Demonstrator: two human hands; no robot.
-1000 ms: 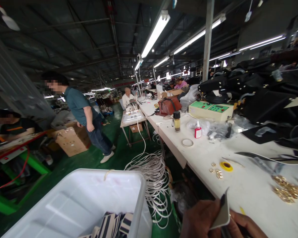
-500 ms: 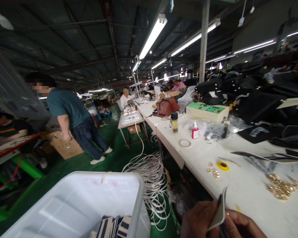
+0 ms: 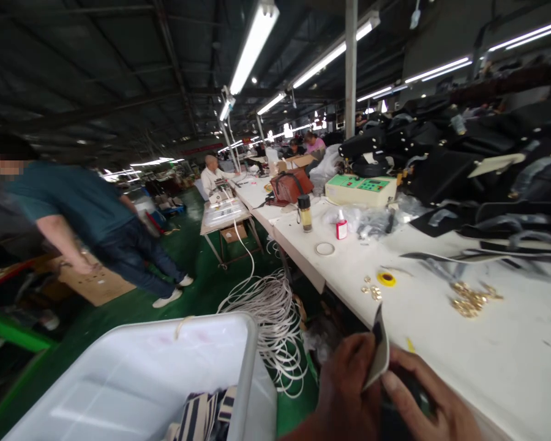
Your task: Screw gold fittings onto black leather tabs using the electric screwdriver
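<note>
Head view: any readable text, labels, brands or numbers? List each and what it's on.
None can be read.
Green control box: panel markings too small and blurred.
Red-capped bottle: label too small.
Red banner at the far end of the hall: characters blurred.
Cardboard box on the floor: print blurred.
Flat piece between the hands: no text visible.
</note>
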